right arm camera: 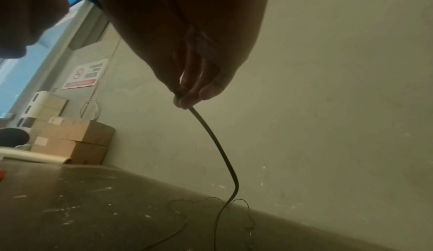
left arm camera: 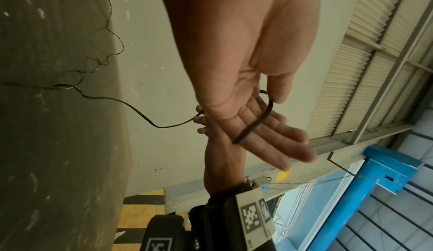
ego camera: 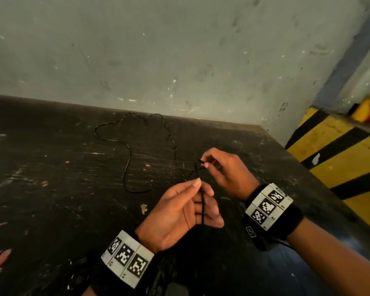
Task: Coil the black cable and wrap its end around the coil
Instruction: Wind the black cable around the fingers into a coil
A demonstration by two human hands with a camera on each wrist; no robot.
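A thin black cable [ego camera: 127, 159] lies in loose, wandering loops on the dark, scratched table [ego camera: 51, 167]. Its near part rises to my hands above the table's middle. My left hand [ego camera: 195, 189] is palm-up and pinches the cable between thumb and forefinger; the strand then crosses the fingers [left arm camera: 281, 136] as a short loop of cable [left arm camera: 257, 121]. Just beyond it, my right hand [ego camera: 204, 164] pinches the cable at its fingertips [right arm camera: 187, 101]. From that pinch the cable [right arm camera: 220, 149] hangs down to the table.
A grey wall [ego camera: 179, 60] runs along the table's far edge. To the right, past the table's edge, stands a yellow-and-black striped barrier [ego camera: 340, 163]. Cardboard boxes [right arm camera: 75, 140] sit far off to the left.
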